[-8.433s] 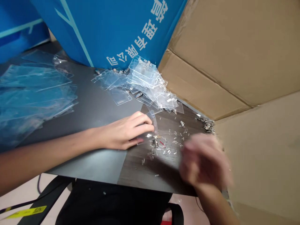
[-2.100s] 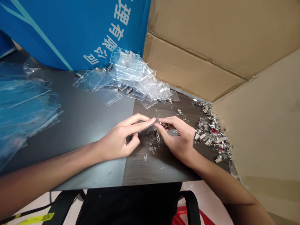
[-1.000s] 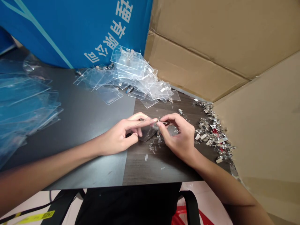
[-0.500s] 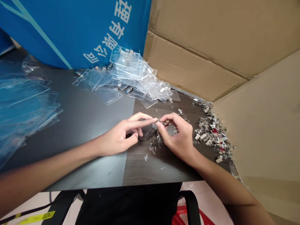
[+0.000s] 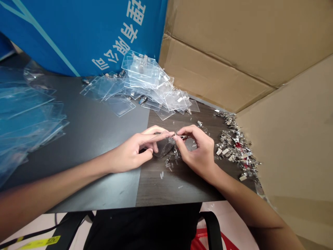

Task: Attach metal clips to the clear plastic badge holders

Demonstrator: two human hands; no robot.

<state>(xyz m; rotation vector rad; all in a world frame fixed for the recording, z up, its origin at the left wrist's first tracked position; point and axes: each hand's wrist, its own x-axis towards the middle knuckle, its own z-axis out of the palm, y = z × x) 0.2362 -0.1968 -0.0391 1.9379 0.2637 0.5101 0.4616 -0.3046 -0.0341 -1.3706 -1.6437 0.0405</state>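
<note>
A clear sleeve (image 5: 163, 148) is held over the table (image 5: 111, 191), tilted, at the gap between the person's two hands. On its left side the left hand (image 5: 137, 149) holds it among outstretched fingers, the thumb standing apart; the fingers cover much of its upper edge. At its right end the right hand (image 5: 198, 149) pinches a metal clip (image 5: 182, 136) narrowly between thumb and forefinger, which hide part of the clip. Whether the clip is fastened to the sleeve cannot be told.

Loose clear strips (image 5: 169, 165) litter the tabletop on the near side of the sleeve, with another metal clip (image 5: 175, 150) lying just beside its right edge. Beyond the sleeve and to its right rests a single clip (image 5: 199, 123). Well to the right of the sleeve, past the right hand, a long heap of clips (image 5: 235, 149) lines the foot of a cardboard box (image 5: 208, 66), whose walls close off the far right. Beyond the sleeve spreads a jumbled pile of clear holders (image 5: 145, 80), backed by a blue panel (image 5: 85, 31) with white characters. Well to the sleeve's left lie overlapping flat clear sheets (image 5: 28, 114).
</note>
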